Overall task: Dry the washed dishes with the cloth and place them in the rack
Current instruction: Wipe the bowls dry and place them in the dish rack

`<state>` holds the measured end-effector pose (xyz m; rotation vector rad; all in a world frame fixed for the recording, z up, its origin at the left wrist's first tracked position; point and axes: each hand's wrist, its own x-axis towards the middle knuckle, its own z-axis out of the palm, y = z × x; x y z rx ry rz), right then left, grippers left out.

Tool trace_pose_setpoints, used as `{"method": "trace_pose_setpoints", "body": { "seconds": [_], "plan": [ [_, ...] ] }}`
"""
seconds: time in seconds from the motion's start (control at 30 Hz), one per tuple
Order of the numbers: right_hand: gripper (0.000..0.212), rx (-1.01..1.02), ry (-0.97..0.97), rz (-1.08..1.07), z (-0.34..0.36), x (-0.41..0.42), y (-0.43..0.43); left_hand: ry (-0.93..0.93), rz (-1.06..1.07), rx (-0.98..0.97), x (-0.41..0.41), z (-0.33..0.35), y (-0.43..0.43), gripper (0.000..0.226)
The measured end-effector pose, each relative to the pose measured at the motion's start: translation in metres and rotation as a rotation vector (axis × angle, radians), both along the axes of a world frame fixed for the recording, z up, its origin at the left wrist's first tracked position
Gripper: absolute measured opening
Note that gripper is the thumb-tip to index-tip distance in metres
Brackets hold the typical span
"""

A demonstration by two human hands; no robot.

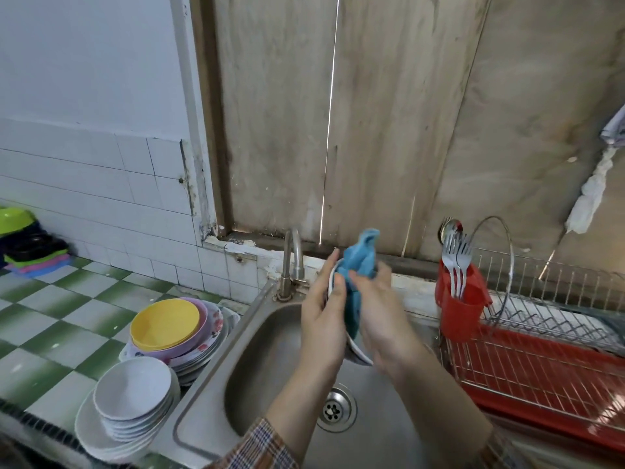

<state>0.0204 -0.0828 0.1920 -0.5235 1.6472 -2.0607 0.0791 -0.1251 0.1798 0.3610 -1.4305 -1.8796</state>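
Soft even daylight; hands motion-blurred, wide-angle edges bowed.

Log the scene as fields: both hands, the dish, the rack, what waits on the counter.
left hand: holds white dish on edge over sink
right hand: grips blue cloth against the dish
rack: glass lid upright; forks in red holder
waiting: white bowls and yellow bowl stacks on counter, left of sink

Both hands raised, close together.
Your left hand [323, 319] grips a dish [359, 354]; your right hand [380, 321] pinches the cloth [360, 257].
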Motion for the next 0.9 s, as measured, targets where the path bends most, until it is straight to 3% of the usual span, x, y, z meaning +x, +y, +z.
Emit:
{"method": "trace_pose_setpoints", "body": {
  "seconds": [0.13, 0.23, 0.3, 0.37, 0.43, 0.57, 0.63, 0.7, 0.8, 0.9],
  "plan": [
    [0.021, 0.148, 0.393, 0.309, -0.009, 0.008, 0.012, 0.054, 0.107, 0.012, 0.006, 0.005, -0.017, 0.032],
    [0.024, 0.419, 0.797, 0.538, 0.003, -0.007, 0.026, 0.081, 0.074, 0.049, 0.018, 0.014, -0.037, 0.023],
    [0.035, 0.615, 1.067, 0.622, 0.013, -0.023, 0.032, 0.054, 0.033, 0.042, 0.026, 0.018, -0.046, 0.031],
    [0.054, 0.728, 1.443, 0.582, 0.020, -0.037, 0.030, 0.035, -0.020, 0.009, 0.031, 0.019, -0.053, 0.035],
    [0.056, 0.690, 1.814, 0.407, 0.021, -0.046, 0.021, 0.015, -0.097, -0.014, 0.035, 0.024, -0.060, 0.031],
    [0.018, 0.337, 2.255, 0.092, 0.031, -0.053, 0.003, -0.026, -0.336, 0.008, 0.042, 0.036, -0.074, 0.048],
    [0.023, 0.340, 2.282, 0.066, 0.032, -0.050, 0.000, -0.051, -0.350, -0.027, 0.047, 0.044, -0.081, 0.045],
    [0.037, 0.513, 2.215, 0.096, 0.032, -0.040, 0.001, -0.063, -0.248, -0.058, 0.050, 0.049, -0.092, 0.033],
    [0.047, 0.797, 1.851, 0.379, 0.040, -0.015, 0.007, -0.052, -0.115, -0.041, 0.047, 0.048, -0.102, 0.030],
    [0.041, 0.796, 1.484, 0.557, 0.039, 0.001, 0.010, -0.016, -0.084, -0.044, 0.041, 0.046, -0.092, 0.027]
  ]
}}
